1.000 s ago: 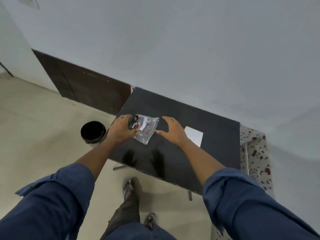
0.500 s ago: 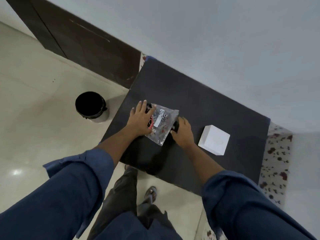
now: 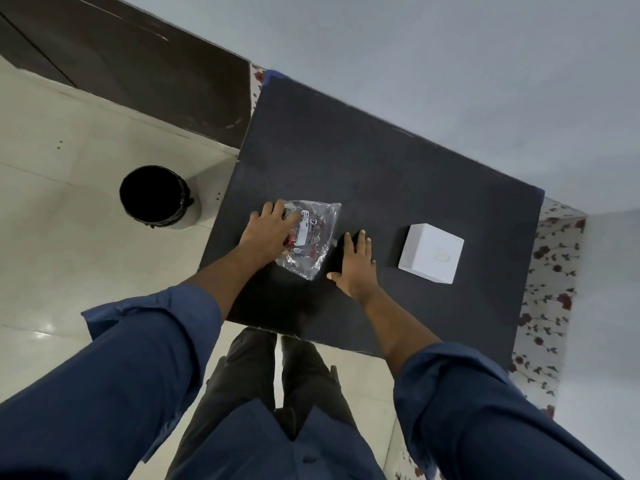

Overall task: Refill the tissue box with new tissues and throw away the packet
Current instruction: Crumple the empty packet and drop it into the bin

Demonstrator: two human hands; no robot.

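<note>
On the floor at far left, a round bin (image 3: pixel 156 196) is seen, lined in black, standing just beside the left edge of the table (image 3: pixel 381 174) and apart from it. A pale tiled floor (image 3: pixel 69 161) is noted beneath it, with a dark wall panel (image 3: pixel 145 64) beyond.

Further right, the table is observed to have a plain black top, set with its far edge against a grey wall (image 3: pixel 450 64).

Near the table's front-left part, a clear plastic packet (image 3: pixel 313 239) is found lying flat, crumpled, with a white label and red and black print. The left hand (image 3: pixel 268 232) is laid palm down on the packet's left portion, fingers spread and extended over it; no closed grasp is visible, and the packet is pressed rather than lifted. Whether tissues are inside the packet cannot be told.

Just right of the packet, the right hand (image 3: pixel 356 263) is held open, palm down, fingers straight and together, flat on or just over the table top; contact cannot be confirmed. Nothing is held in it. The thumb is pointed toward the packet's lower corner without touching it.

Right again, near the right hand but apart from it, a white cube-shaped box (image 3: pixel 431 252) is seen resting on the table, a faint round mark on its top face.

At far right, a floral-patterned cloth (image 3: pixel 550 278) is recorded alongside the table edge.

Blue sleeves (image 3: pixel 138 375) are noted rolled to the forearms on both arms.
</note>
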